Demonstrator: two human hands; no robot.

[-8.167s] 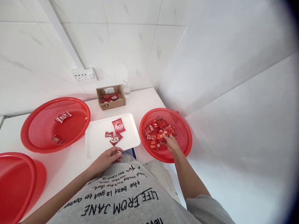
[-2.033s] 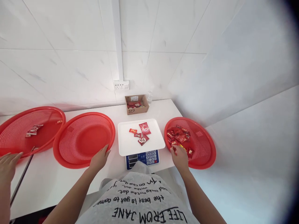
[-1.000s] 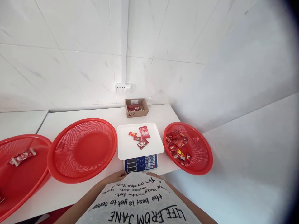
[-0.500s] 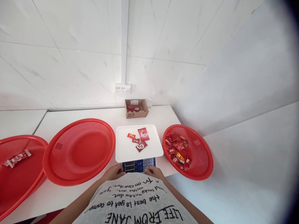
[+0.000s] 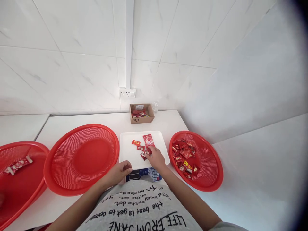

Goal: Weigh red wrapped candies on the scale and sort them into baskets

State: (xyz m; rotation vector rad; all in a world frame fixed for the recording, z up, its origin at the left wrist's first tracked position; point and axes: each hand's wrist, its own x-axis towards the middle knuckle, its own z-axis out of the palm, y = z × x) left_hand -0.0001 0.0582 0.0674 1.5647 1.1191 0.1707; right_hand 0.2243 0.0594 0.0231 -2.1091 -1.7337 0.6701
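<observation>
A white weighing tray (image 5: 132,158) sits on a scale with a blue keypad (image 5: 154,175). Several red wrapped packets lie on the tray: a larger pink-red packet (image 5: 148,140), a small orange-red one (image 5: 136,142), a small dark red one (image 5: 140,148) and a dark red packet with white print (image 5: 143,155). My right hand (image 5: 156,159) reaches over the tray, thumb and fingers apart at the white-printed packet, partly covering it. Close to the tray's front left corner, my left hand (image 5: 121,171) is loosely curled, a gap between thumb and forefinger, holding nothing.
Right of the scale, a red basket (image 5: 211,166) holds several red packets. Left stands a bare red basket (image 5: 81,190); farther left, another basket (image 5: 31,146) contains one larger wrapped packet (image 5: 19,165). Behind the tray is a small cardboard box (image 5: 144,120) with packets, against the tiled wall.
My right hand has moved from the scale's front edge up over the tray to the white-printed packet. My left hand has risen slightly toward the tray's corner. The view has shifted a little.
</observation>
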